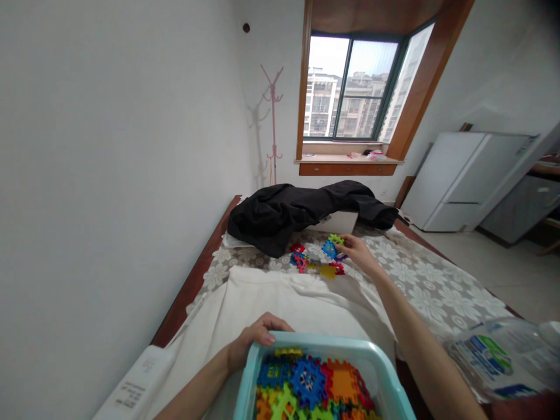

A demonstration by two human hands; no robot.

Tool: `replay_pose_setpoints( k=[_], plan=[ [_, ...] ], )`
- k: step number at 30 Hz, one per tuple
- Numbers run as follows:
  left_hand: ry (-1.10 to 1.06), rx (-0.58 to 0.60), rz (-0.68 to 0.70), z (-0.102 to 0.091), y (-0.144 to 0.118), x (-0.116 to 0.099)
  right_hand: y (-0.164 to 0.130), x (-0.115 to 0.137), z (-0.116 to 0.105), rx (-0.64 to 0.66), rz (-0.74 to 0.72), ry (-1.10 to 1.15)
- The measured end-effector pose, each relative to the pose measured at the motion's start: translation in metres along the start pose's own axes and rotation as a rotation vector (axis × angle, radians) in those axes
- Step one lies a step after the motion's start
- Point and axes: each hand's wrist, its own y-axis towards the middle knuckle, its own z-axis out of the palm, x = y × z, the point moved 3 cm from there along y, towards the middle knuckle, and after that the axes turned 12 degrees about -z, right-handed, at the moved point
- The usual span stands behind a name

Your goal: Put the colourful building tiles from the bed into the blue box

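Note:
My left hand (pixel 254 344) grips the far left corner of a light blue plastic bin (pixel 262 364) close to me, filled with several colourful interlocking puzzle tiles (pixel 312 382). My right arm stretches forward across the bed. My right hand (pixel 356 251) rests on a scattered pile of the same tiles (pixel 317 256) on the bedspread, its fingers touching a green tile (pixel 336 238) and a blue tile (pixel 329 249). Whether it grips any piece is unclear.
A black garment (pixel 289 213) lies across the bed's far end over a white box (pixel 341 223). A white sheet (pixel 280 300) covers the near bed. A plastic bottle (pixel 503 356) lies at the right. White wall on the left, fridge (pixel 464 178) on the right.

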Motion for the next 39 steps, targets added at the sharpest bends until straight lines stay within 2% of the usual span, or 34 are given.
replay_pose_setpoints(
  k=[3,5,9,12,14,16,18,20,23,25,28,31,36,39],
  plan=[
    [-0.006,-0.018,0.012,0.001,-0.002,0.002,-0.002,0.038,-0.002,0.082,-0.020,0.225],
    [-0.014,-0.019,0.017,0.000,-0.003,0.004,-0.010,0.073,-0.004,0.171,-0.028,0.428],
    [-0.041,-0.056,0.052,-0.006,-0.003,0.007,-0.043,0.159,-0.005,0.493,-0.086,0.625],
    [-0.018,-0.043,0.038,-0.005,-0.004,0.006,-0.069,0.211,0.000,0.845,-0.238,0.621],
    [-0.024,-0.046,0.047,-0.001,-0.005,0.003,-0.072,0.219,0.005,0.941,-0.313,0.484],
    [-0.023,-0.048,0.055,0.002,-0.006,-0.001,-0.060,0.198,0.011,0.836,-0.326,0.241],
    [-0.001,-0.026,0.033,0.005,-0.006,-0.003,-0.042,0.157,0.015,0.649,-0.268,-0.095],
    [0.027,-0.004,0.011,0.005,-0.004,-0.003,-0.027,0.107,0.018,0.541,-0.126,-0.440],
    [0.057,0.028,0.016,0.001,0.001,-0.002,-0.019,0.046,0.025,0.510,-0.011,-0.555],
    [0.062,0.044,0.020,-0.001,0.003,-0.001,-0.019,0.021,0.029,0.522,0.022,-0.558],
    [0.043,0.036,0.020,-0.001,0.002,-0.001,-0.019,0.001,0.032,0.528,0.043,-0.540],
    [0.028,0.028,0.009,0.002,-0.001,-0.003,-0.016,-0.008,0.032,0.510,0.038,-0.506],
    [0.029,0.026,-0.017,0.007,-0.002,-0.005,-0.010,-0.011,0.025,0.393,0.009,-0.426],
    [0.022,0.023,-0.017,0.006,-0.001,-0.004,-0.006,-0.008,0.032,0.308,-0.030,-0.378]
  ],
)
